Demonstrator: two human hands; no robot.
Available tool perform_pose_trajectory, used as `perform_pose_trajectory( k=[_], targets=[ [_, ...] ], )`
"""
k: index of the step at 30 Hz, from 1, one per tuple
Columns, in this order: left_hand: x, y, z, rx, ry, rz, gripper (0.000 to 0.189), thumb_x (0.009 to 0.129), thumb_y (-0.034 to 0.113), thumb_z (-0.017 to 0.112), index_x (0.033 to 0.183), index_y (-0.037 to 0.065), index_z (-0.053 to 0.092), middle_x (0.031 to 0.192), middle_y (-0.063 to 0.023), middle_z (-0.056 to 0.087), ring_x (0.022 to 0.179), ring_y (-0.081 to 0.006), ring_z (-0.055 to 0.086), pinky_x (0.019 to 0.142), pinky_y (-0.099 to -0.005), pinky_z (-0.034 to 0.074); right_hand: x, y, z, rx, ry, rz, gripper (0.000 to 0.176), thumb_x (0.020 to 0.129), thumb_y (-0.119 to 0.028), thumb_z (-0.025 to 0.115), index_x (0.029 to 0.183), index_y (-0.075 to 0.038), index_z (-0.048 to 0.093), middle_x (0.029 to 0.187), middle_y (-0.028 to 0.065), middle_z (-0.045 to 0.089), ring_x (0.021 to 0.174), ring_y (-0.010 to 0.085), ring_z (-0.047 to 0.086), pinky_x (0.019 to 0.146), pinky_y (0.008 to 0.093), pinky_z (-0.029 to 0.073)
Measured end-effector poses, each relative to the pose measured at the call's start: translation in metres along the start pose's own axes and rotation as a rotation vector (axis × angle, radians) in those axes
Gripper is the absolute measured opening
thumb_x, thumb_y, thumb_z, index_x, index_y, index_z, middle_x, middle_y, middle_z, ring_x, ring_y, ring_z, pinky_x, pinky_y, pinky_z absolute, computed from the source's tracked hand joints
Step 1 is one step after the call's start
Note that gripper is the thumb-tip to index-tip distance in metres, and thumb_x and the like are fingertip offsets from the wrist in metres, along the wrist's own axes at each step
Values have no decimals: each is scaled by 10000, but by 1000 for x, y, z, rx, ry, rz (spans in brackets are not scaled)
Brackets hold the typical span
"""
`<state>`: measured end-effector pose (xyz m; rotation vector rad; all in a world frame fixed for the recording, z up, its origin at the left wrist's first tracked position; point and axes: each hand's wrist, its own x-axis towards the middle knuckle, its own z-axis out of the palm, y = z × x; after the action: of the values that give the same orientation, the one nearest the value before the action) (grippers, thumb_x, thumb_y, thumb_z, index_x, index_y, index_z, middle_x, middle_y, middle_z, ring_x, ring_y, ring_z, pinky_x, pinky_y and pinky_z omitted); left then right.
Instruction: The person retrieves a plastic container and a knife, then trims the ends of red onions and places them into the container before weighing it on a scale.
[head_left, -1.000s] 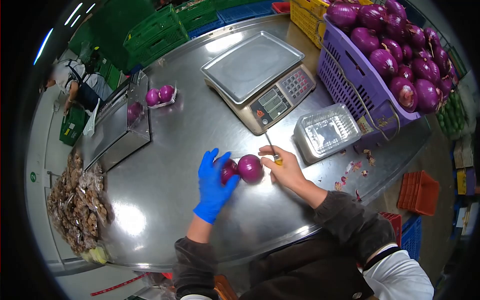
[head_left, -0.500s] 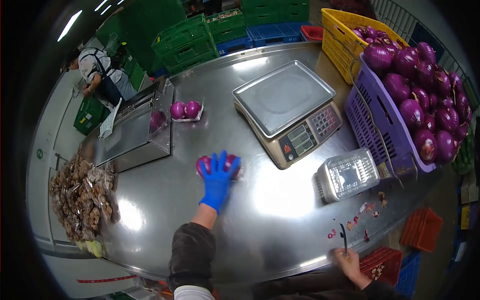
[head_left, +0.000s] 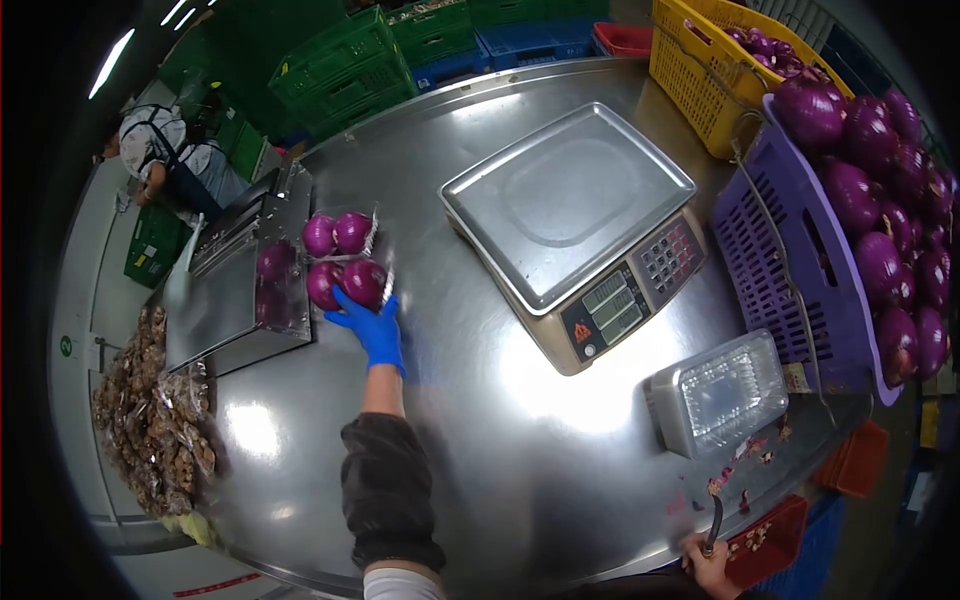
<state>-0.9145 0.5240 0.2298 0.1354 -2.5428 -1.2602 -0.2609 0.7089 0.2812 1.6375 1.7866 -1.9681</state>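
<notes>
In the head view, my left hand [head_left: 372,332], in a blue glove, is at the near side of a clear tray of red onions [head_left: 364,283]. Its fingers grip the near edge and touch the onions. Just beyond stands another tray with two red onions [head_left: 352,233]. Both trays sit beside a boxy metal machine [head_left: 285,335] with a shiny top. At the table's near right edge, my bare right hand [head_left: 708,568] is closed around the handle of a small knife [head_left: 717,518], its dark curved blade pointing up.
A weighing scale [head_left: 570,200] stands mid-table. Right of it are stacked clear trays [head_left: 725,390], onion skins [head_left: 742,475], and a purple crate [head_left: 800,270] heaped with red onions. Behind is a yellow crate [head_left: 700,95]. Bagged brown produce [head_left: 155,420] lies left. A person [head_left: 165,150] works beyond.
My left hand has carried the tray of onions left and away from me, up to the other tray. My right hand still holds the knife, now lower in view. The camera view has shifted.
</notes>
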Motion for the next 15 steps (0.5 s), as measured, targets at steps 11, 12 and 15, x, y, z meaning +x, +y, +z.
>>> perform_pose_trajectory(
  k=[11, 12, 15],
  targets=[
    [112, -14, 28, -236, 30, -58, 1021, 766, 211, 804, 1531, 97, 137, 1558, -261, -86, 1435, -364, 186, 1145, -392, 261, 2, 5, 0, -24, -11, 83, 108, 909, -134, 626, 925, -34, 663, 604, 34, 600, 494, 111, 556, 446, 250, 416],
    [102, -19, 19, -262, 23, 35, 938, 804, 200, 765, 1519, 62, 174, 1567, -239, 2, 1432, -338, 208, 1142, -387, 263, 3, 4, 1, -7, 29, 0, 110, 898, -113, 623, 844, -20, 647, 555, 24, 580, 462, 92, 543, 419, 238, 404],
    [24, 7, -11, -407, -193, 154, 697, 896, 175, 659, 1461, -28, 307, 1518, -190, 314, 1416, -274, 278, 1130, -373, 273, 1, -19, 7, -21, -17, 72, 149, 912, -153, 657, 833, -27, 662, 584, 3, 582, 484, 73, 534, 457, 228, 422]
  ],
)
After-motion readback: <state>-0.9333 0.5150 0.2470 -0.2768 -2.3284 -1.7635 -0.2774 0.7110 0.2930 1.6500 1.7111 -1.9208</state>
